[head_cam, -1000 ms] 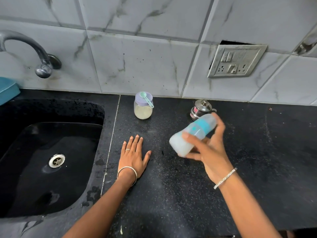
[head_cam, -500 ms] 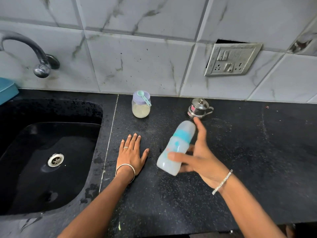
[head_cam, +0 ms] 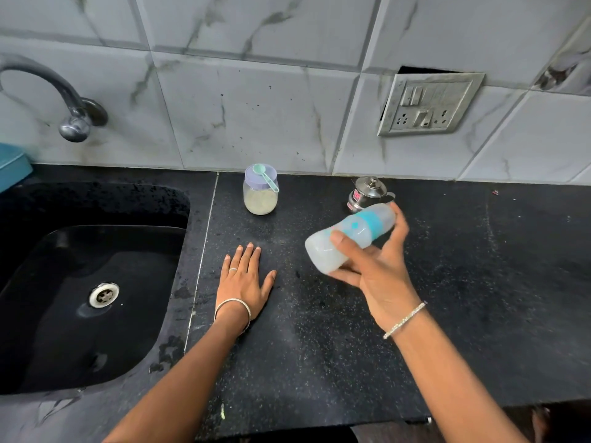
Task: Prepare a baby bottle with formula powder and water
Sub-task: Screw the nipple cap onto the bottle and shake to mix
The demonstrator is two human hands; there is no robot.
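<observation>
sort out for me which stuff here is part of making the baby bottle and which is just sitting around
Part of the job:
- baby bottle, capped and tilted, held in the right hand
- powder jar with the scoop lying on its lid
- small steel pot, possibly the water; contents hidden

Just sitting around:
- sink and tap
- wall socket
- left hand, flat on the counter

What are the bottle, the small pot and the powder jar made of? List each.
Baby bottle: seemingly translucent frosted plastic, teal band. Small lidded pot: polished steel by its mirror-like shine. Powder jar: clear glass or plastic, cannot tell which; matte lilac lid, probably plastic.
</observation>
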